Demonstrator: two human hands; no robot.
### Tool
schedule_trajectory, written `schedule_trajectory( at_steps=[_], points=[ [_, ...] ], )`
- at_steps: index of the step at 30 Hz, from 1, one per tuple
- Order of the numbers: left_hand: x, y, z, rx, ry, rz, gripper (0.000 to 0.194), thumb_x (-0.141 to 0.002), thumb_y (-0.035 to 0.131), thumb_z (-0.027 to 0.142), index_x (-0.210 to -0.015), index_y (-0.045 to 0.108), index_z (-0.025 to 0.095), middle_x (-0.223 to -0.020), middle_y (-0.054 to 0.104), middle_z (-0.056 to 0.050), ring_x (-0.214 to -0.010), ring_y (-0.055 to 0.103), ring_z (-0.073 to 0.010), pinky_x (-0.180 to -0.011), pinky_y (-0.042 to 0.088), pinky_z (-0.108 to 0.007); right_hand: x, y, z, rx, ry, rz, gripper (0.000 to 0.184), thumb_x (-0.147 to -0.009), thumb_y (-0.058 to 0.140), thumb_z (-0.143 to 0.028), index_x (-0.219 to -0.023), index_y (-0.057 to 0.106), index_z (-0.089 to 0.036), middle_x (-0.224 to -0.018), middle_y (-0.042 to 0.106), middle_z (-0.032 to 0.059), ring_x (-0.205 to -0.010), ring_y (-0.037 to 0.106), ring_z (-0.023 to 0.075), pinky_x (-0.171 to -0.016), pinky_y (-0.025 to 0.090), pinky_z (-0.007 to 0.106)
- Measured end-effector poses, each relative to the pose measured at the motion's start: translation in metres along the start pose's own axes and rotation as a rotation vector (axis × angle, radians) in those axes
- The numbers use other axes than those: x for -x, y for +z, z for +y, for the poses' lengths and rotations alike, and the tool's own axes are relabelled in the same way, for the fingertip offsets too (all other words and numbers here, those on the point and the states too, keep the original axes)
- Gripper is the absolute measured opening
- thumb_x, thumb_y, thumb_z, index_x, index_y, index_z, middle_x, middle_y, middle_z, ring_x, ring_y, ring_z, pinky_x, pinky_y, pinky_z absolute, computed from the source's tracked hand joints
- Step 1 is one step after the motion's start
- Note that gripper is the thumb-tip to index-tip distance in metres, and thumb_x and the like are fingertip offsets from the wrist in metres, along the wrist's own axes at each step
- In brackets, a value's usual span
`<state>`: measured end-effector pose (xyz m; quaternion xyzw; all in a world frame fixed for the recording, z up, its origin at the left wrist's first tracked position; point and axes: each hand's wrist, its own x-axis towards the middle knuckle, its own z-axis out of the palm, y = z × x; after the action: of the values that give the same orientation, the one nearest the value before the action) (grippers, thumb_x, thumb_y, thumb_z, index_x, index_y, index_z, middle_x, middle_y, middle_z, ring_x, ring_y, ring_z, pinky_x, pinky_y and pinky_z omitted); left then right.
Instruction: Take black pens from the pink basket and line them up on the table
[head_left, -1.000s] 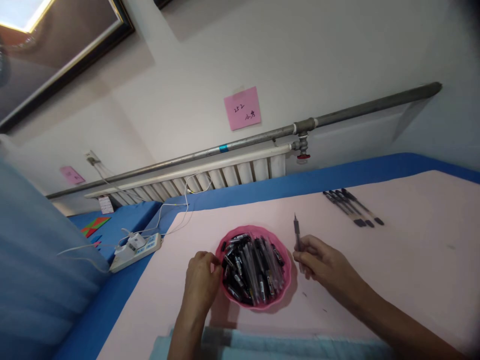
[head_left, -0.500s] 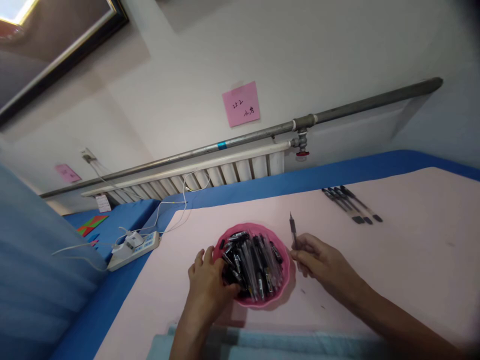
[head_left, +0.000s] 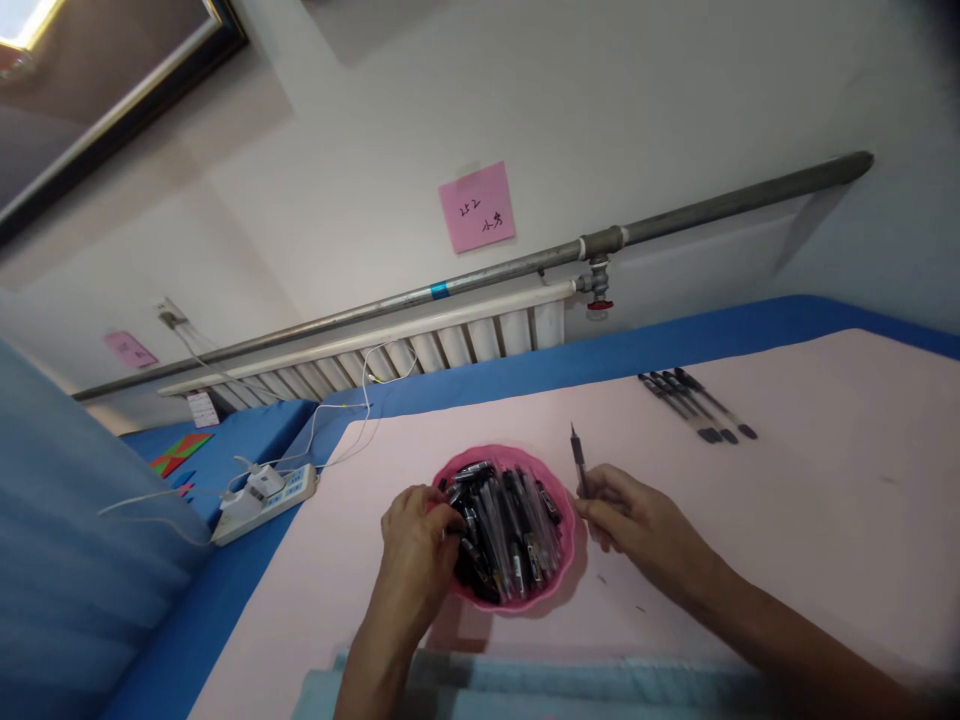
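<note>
A pink scalloped bowl [head_left: 568,560] holds clear pen barrels [head_left: 491,520] and black pen caps [head_left: 516,568], jumbled together. At its left rim is my left hand [head_left: 418,548], thumb and fingers drawn together over the caps; what they pinch, if anything, is hidden. To the right of the bowl, my right hand [head_left: 637,515] grips an uncapped gel pen [head_left: 577,455] near its middle, tip pointing up and away. Farther back on the right, several capped pens [head_left: 697,405] lie side by side on the pink sheet [head_left: 825,520].
A white power strip [head_left: 266,505] with plugs and cables lies on the blue surface [head_left: 517,375] at left. Behind stand a radiator [head_left: 450,345] and a pipe with a red-handled valve [head_left: 598,303]. Light-blue folded cloth [head_left: 540,690] lies along the near edge.
My left hand has shifted slightly up at the bowl's left side, and its fingers and thumb have drawn together. The right hand still holds the pen. The view has shifted slightly.
</note>
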<state>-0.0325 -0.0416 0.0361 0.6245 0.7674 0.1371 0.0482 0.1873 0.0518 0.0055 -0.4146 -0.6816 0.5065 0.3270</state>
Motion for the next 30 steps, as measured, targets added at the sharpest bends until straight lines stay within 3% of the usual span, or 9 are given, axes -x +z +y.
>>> schedule_trajectory(
  at_steps=[3,7,19,22,27,30],
  points=[
    [0.001,0.005,0.004,0.033,0.063,-0.053,0.024,-0.063,0.055,0.012,-0.076,0.070,0.025,-0.096,0.061,-0.004,-0.099,0.047,-0.0221,-0.090,0.031,-0.039,0.001,0.000,-0.001,-0.008,-0.003,-0.004,0.013,-0.077,0.048,-0.033,-0.071,0.047,-0.022,-0.053,0.046,-0.0059,-0.051,0.046,0.0115,-0.050,0.038,0.024],
    [0.002,0.009,0.012,0.024,0.094,-0.101,0.027,-0.058,0.059,0.013,-0.079,0.071,0.025,-0.095,0.060,-0.004,-0.099,0.045,-0.0224,-0.089,0.030,-0.037,0.001,0.000,-0.003,-0.011,0.003,0.000,0.013,-0.075,0.049,-0.034,-0.070,0.048,-0.021,-0.052,0.047,-0.0057,-0.051,0.047,0.0118,-0.051,0.037,0.024],
    [-0.003,0.018,0.016,-0.078,0.102,-0.148,0.011,-0.064,0.062,0.023,-0.072,0.069,0.021,-0.087,0.063,-0.006,-0.093,0.048,-0.0256,-0.090,0.027,-0.045,0.002,0.001,-0.006,0.028,0.012,-0.003,0.012,-0.076,0.049,-0.031,-0.070,0.048,-0.021,-0.053,0.048,-0.0050,-0.052,0.047,0.0122,-0.053,0.037,0.025],
    [-0.003,0.011,0.012,0.129,0.088,-0.146,0.010,-0.066,0.060,0.020,-0.069,0.068,0.021,-0.084,0.063,-0.004,-0.089,0.050,-0.0229,-0.086,0.032,-0.041,0.002,0.001,-0.006,0.006,0.012,0.004,0.012,-0.075,0.049,-0.032,-0.070,0.049,-0.021,-0.053,0.049,-0.0051,-0.052,0.047,0.0118,-0.052,0.038,0.025],
    [0.003,-0.004,0.010,0.897,-0.115,-0.125,0.013,-0.069,0.059,0.025,-0.079,0.064,0.018,-0.079,0.063,-0.002,-0.075,0.055,-0.0158,-0.070,0.041,-0.028,0.005,0.004,-0.014,-0.130,0.045,-0.004,0.011,-0.073,0.052,-0.030,-0.068,0.047,-0.021,-0.050,0.047,-0.0068,-0.046,0.044,0.0093,-0.045,0.034,0.022],
    [0.005,-0.005,0.018,1.201,-0.181,-0.168,0.014,-0.067,0.064,0.025,-0.077,0.062,0.016,-0.076,0.065,-0.001,-0.070,0.056,-0.0136,-0.066,0.041,-0.025,0.010,0.008,-0.028,-0.338,0.117,-0.050,0.013,-0.072,0.053,-0.031,-0.067,0.046,-0.021,-0.049,0.048,-0.0064,-0.040,0.042,0.0077,-0.039,0.030,0.020]
  ],
)
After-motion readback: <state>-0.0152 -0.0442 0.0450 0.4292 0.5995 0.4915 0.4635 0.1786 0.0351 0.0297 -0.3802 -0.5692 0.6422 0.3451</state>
